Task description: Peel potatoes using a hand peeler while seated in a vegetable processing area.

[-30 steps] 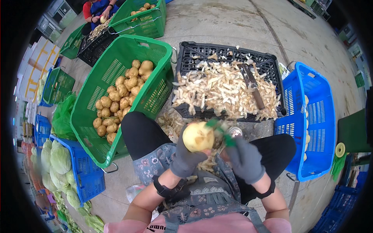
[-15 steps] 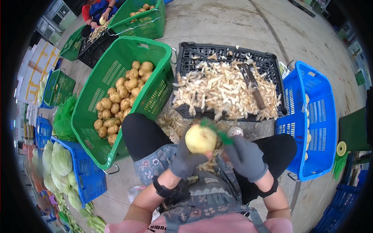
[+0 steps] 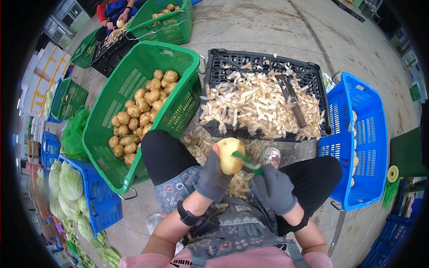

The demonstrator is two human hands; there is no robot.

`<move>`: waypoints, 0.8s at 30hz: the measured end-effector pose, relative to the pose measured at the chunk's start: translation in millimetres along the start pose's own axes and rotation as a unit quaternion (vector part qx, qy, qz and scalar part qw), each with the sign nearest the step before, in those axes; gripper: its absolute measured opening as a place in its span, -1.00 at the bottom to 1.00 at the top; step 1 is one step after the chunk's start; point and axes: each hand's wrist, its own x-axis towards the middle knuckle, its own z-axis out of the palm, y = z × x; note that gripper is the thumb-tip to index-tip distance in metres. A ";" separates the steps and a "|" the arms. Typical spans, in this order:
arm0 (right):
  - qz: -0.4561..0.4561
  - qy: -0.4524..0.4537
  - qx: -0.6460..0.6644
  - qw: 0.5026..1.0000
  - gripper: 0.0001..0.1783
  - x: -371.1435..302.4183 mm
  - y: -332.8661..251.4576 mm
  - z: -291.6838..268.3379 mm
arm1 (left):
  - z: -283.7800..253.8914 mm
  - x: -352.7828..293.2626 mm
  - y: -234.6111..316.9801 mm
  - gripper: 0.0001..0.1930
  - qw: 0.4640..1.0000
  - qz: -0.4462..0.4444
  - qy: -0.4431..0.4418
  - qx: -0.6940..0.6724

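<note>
Between my knees, my left hand [image 3: 212,176] in a grey glove is closed round a mostly peeled, pale yellow potato [image 3: 230,154]; patches of brown skin show on its right side. My right hand [image 3: 275,188], also gloved in grey, grips a green peeler [image 3: 251,166] by its handle, with the head at the potato's right side. Below them, peelings [image 3: 240,184] lie on my apron and the floor. Ahead, a black crate [image 3: 223,60] turned as a stand bears a heap of peelings [image 3: 254,105] and a dark knife with a brown handle [image 3: 292,100].
At left stands a green basket [image 3: 96,127] of unpeeled potatoes [image 3: 143,107]. A blue basket [image 3: 368,134] at right holds several pale potatoes. Cabbages [image 3: 69,187] fill a blue crate at lower left. Far left, another person [image 3: 117,13] works beside a second green potato basket [image 3: 165,31].
My left hand has turned the potato, bringing a browner side rightward. My right hand and the peeler have moved slightly down and left.
</note>
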 end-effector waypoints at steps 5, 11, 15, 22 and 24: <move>-0.087 -0.002 -0.089 0.992 -0.71 -4.0 0.7 17.1 | 3.1 -4.3 -1.8 -0.37 0.998 -0.036 0.050 -0.006; -0.007 0.055 -0.038 0.998 -0.80 6.8 16.1 1.5 | 5.0 -5.8 -5.1 -0.42 0.999 0.014 0.025 0.023; -0.030 -0.038 -0.060 0.997 -0.81 6.3 6.4 -1.7 | 3.0 -17.0 0.7 -0.48 0.999 0.012 -0.004 0.036; 0.078 -0.058 -0.048 0.994 -0.87 12.1 -0.1 -13.7 | 4.7 -18.7 8.0 -0.39 0.977 0.075 -0.069 0.185; 0.073 0.046 -0.085 0.993 -0.84 25.2 31.7 -8.6 | -1.2 -18.4 3.0 -0.36 0.977 0.087 -0.086 0.175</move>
